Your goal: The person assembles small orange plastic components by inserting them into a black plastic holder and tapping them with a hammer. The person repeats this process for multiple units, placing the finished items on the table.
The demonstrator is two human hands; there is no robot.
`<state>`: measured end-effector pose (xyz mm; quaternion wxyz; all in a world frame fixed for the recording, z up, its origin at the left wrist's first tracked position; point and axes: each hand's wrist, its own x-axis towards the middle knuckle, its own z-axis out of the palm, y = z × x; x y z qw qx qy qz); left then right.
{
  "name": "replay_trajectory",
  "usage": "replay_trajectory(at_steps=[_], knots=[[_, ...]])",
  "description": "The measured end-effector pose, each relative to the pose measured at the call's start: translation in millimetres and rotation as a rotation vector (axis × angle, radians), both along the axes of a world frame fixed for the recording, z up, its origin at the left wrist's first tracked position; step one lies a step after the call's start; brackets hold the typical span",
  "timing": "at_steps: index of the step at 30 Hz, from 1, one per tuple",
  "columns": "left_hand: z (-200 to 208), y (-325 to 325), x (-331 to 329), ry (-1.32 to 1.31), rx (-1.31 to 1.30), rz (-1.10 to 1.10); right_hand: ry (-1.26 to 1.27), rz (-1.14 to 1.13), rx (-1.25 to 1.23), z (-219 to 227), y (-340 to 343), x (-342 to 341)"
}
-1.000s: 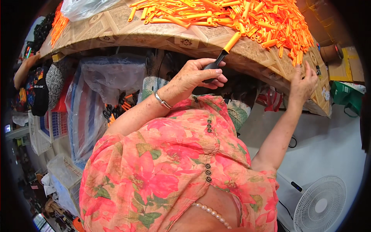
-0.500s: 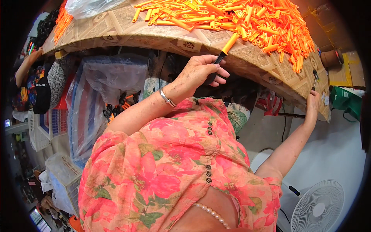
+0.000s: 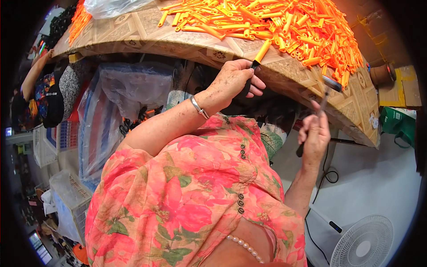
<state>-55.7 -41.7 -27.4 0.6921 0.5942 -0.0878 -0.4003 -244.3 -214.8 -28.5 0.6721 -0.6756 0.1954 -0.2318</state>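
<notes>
At the table edge my left hand [image 3: 229, 82] is closed around the black part of a small tool. An orange sleeve-like handle [image 3: 263, 51] stands up from that black part, tilted to the right. What the black part ends in is hidden by my fingers and palm. My right hand [image 3: 315, 133] grips a hammer [image 3: 332, 83] by its dark handle, head upward, raised in front of the table's edge. The hammer head is apart from the orange handle. Beyond both hands lies a large heap of orange plastic handles [image 3: 289, 26].
The patterned table [image 3: 195, 46] curves across the front. A clear plastic bag [image 3: 111, 8] lies at its far left. A brown spool [image 3: 381, 71] and green bag [image 3: 398, 122] are at the right. A white fan [image 3: 364, 247] stands lower right. Another person's arm [image 3: 34, 78] rests at far left.
My right hand has come in from the table's right corner toward the middle, now holding the hammer raised. My left hand keeps its hold with hardly any shift.
</notes>
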Motion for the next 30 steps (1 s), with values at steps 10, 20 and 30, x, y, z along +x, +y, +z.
replay_trajectory(at_steps=[10,20,30], knots=[[-3,1,8,0.04,-0.02,0.0,0.297,0.244,-0.673,26,27,53],[0,1,7,0.03,-0.022,0.018,0.35,0.263,-0.538,42,33,66],[-1,0,8,0.041,-0.022,0.026,0.26,0.229,-0.649,32,34,74]])
